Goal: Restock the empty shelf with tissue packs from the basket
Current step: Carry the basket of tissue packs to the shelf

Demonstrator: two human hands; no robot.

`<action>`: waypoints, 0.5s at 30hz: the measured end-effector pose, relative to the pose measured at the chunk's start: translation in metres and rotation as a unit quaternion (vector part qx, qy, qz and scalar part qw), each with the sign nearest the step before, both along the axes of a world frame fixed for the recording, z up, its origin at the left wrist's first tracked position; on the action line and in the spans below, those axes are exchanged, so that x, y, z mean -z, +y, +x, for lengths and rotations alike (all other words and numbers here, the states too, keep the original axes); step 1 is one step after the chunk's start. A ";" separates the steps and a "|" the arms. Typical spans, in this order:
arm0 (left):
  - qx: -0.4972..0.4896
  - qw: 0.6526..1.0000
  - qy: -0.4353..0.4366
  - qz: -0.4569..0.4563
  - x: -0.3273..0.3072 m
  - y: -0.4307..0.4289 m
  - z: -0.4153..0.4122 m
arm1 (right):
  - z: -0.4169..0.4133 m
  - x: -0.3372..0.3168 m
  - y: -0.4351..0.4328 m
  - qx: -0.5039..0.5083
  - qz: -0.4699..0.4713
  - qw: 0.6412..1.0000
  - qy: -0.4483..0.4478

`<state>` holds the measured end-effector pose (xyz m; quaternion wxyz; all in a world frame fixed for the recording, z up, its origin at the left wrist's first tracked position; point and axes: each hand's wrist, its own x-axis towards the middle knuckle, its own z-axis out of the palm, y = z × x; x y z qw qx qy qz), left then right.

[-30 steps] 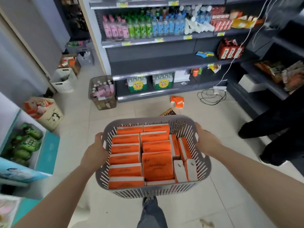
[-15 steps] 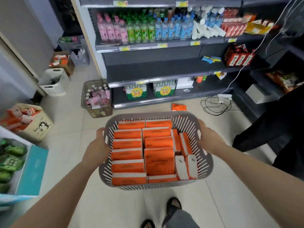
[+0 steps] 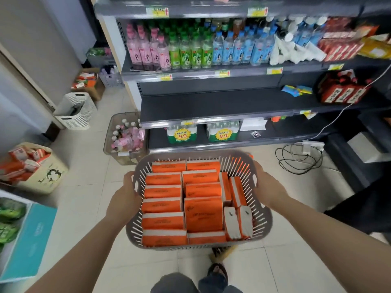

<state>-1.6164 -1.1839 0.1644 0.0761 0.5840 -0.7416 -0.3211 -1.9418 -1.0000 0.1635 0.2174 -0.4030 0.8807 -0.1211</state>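
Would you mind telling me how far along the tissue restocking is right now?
Barely begun. Done: nothing is shelved; the empty shelf is bare along its left stretch. In hand: the left hand and right hand grip the grey basket by its sides, packed with orange tissue packs, in front of the shelving. Left: move every pack onto that shelf.

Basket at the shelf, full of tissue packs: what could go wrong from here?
1. Left grip and right grip both hold the basket; freeing one to pull tissue packs may tip it.
2. The basket hides the floor ahead; the cable coil and bottle bin by the empty shelf could trip the person.
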 end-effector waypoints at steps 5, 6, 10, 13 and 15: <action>0.002 1.000 -0.009 -0.004 0.012 -0.057 -0.038 | -0.036 0.009 -0.052 0.005 0.008 1.000 -0.009; 0.002 1.000 -0.010 -0.001 0.015 -0.071 -0.045 | -0.042 0.010 -0.065 0.006 0.010 1.000 -0.011; 0.028 1.000 -0.008 0.007 0.030 -0.135 -0.069 | -0.063 0.019 -0.121 0.027 0.036 0.999 -0.007; 0.048 0.999 0.005 0.016 0.042 -0.185 -0.084 | -0.073 0.027 -0.162 0.055 0.052 0.997 -0.003; 0.059 0.998 0.013 0.022 0.048 -0.215 -0.092 | -0.078 0.031 -0.190 0.070 0.066 0.995 0.002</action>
